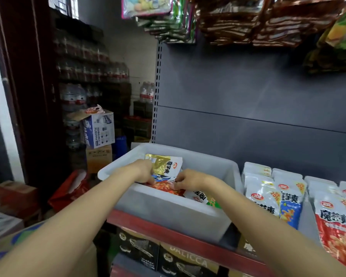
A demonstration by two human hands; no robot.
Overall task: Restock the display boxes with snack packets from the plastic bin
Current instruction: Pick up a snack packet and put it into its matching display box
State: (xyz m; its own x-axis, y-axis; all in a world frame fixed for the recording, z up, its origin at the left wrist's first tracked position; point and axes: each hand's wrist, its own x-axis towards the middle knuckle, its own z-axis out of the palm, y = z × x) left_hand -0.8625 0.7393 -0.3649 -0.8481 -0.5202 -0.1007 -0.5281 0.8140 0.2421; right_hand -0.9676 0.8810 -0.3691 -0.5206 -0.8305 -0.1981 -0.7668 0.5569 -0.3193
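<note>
Both hands, left [143, 170] and right [188, 179], grips clamped on red packets [164, 186] inside white bin [168, 214]; below, "BALICCA" carton [188, 260].

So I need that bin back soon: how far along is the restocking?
Display boxes on the right already hold rows of packets. Both hands, left hand and right hand, are gathering red packets inside the plastic bin. Several packets remain there, including a gold packet.

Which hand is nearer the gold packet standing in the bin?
Left. The left hand is at the gold packet's lower left edge, seemingly touching it. The right hand sits just below its right corner, on the red packets.
</note>
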